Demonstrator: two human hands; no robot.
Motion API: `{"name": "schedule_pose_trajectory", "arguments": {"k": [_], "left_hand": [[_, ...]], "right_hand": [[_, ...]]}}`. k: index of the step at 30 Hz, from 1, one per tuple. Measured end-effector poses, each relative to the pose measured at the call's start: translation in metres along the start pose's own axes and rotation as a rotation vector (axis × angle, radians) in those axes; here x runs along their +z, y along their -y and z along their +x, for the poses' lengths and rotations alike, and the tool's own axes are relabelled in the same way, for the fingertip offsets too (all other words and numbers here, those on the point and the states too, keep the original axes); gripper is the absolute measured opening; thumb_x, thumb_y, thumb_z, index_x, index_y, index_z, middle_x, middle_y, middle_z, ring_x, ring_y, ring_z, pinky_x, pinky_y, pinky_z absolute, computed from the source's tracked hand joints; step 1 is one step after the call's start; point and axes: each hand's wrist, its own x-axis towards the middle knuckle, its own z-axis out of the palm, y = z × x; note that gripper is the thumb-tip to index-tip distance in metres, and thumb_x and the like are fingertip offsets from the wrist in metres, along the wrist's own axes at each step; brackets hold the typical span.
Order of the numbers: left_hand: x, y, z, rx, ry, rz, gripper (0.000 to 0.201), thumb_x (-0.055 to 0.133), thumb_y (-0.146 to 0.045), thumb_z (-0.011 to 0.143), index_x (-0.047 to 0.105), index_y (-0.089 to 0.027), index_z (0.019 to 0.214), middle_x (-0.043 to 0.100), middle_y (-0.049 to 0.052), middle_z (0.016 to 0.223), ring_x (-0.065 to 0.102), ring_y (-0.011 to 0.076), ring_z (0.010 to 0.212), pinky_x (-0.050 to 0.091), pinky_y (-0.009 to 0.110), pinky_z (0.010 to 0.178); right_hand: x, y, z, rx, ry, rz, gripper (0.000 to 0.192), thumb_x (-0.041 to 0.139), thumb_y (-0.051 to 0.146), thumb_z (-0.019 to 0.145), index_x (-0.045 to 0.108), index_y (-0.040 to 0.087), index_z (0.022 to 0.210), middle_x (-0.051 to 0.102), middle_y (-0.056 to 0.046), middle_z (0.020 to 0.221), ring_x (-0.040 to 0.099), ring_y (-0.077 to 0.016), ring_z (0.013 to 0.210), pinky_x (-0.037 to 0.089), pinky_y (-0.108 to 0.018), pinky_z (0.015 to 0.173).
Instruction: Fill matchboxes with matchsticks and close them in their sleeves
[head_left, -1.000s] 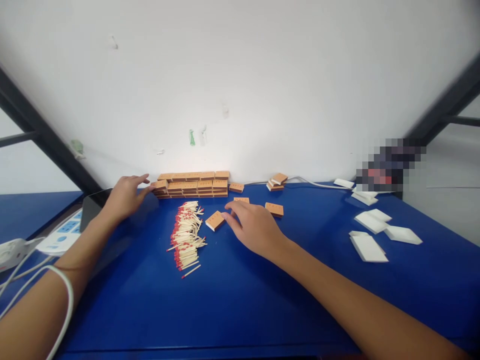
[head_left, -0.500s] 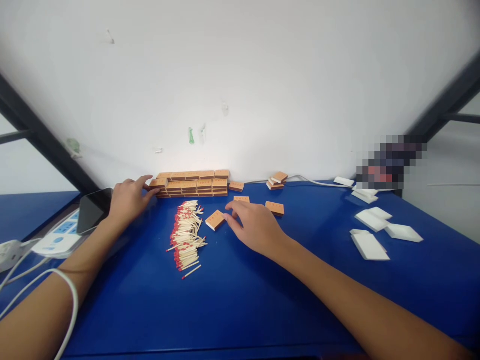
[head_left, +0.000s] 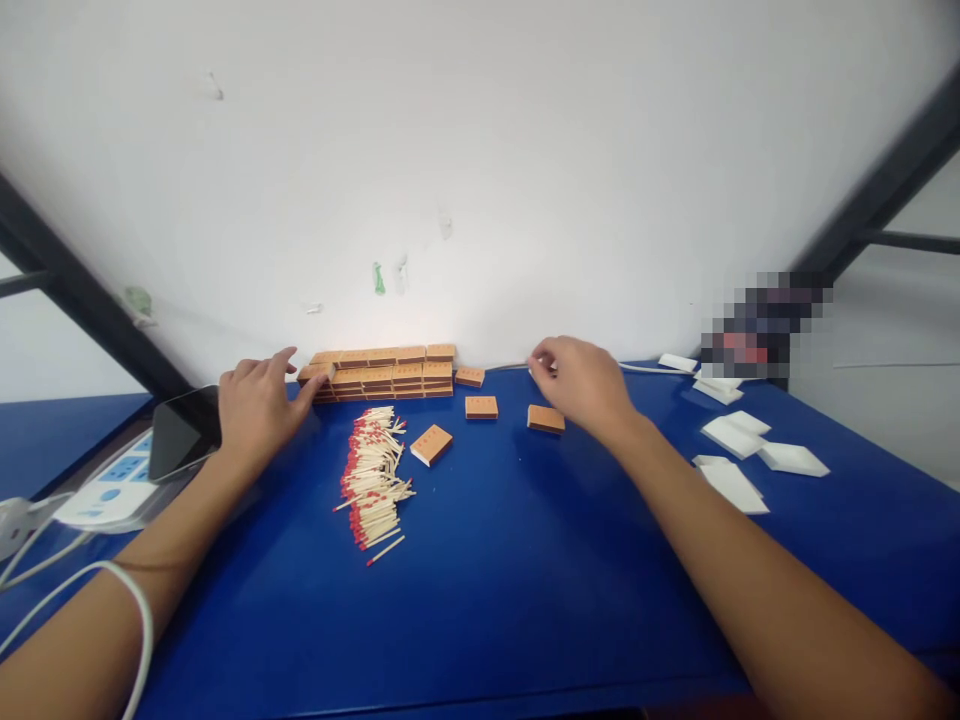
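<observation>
Stacking looks well along: my left hand (head_left: 259, 408) rests flat, fingers spread, against the far matchbox wall (head_left: 382, 370); my right hand (head_left: 581, 385) curls, grip unclear, while three loose matchboxes (head_left: 481, 407) remain.

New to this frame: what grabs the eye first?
The red-tipped matches heaped mid-table on the blue table, and the wall of stacked orange matchboxes behind them along the white wall. The left hand touches that stack's left end; the right hand reaches to the far edge, right of the stack. Loose boxes lie between, and white trays sit at far right.
</observation>
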Motion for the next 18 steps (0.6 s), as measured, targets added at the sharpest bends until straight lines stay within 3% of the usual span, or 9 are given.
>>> {"name": "schedule_pose_trajectory", "arguments": {"k": [3,6,13,18], "left_hand": [[-0.006,-0.015,-0.004,0.083,-0.168,-0.104,0.048,0.056,-0.052,0.101,0.063,-0.018,0.134,0.076,0.014,0.110,0.066,0.0366,0.107,0.044,0.047,0.093],[-0.012,-0.031,-0.009,0.193,-0.215,-0.230,0.040,0.063,-0.044,0.099,0.064,-0.021,0.132,0.076,0.011,0.109,0.066,0.0332,0.105,0.046,0.047,0.094],[-0.016,-0.052,-0.020,0.472,-0.291,-0.389,0.023,0.071,-0.025,0.095,0.069,-0.022,0.117,0.077,0.006,0.100,0.068,0.0259,0.098,0.053,0.041,0.090],[-0.014,-0.061,-0.027,0.568,-0.265,-0.446,0.025,0.070,-0.017,0.095,0.069,-0.020,0.120,0.076,0.008,0.102,0.070,0.0225,0.093,0.056,0.038,0.086]], "right_hand": [[0.004,-0.035,0.013,0.118,-0.050,-0.035,0.033,0.055,0.036,0.096,0.068,0.015,0.118,0.073,-0.018,0.118,0.065,-0.0342,0.110,0.049,-0.043,0.086],[0.007,-0.056,0.018,0.189,-0.016,-0.050,0.046,0.059,0.045,0.093,0.065,0.012,0.125,0.070,-0.021,0.125,0.065,-0.0344,0.112,0.050,-0.042,0.087],[-0.016,-0.052,0.015,0.123,0.326,-0.080,0.039,0.071,0.063,0.082,0.073,0.025,0.091,0.077,-0.007,0.091,0.068,-0.0233,0.074,0.046,-0.034,0.064],[-0.069,-0.074,0.001,0.345,0.464,-0.219,0.041,0.071,0.059,0.084,0.071,0.020,0.071,0.071,-0.014,0.066,0.065,-0.0247,0.057,0.043,-0.039,0.059]]}}
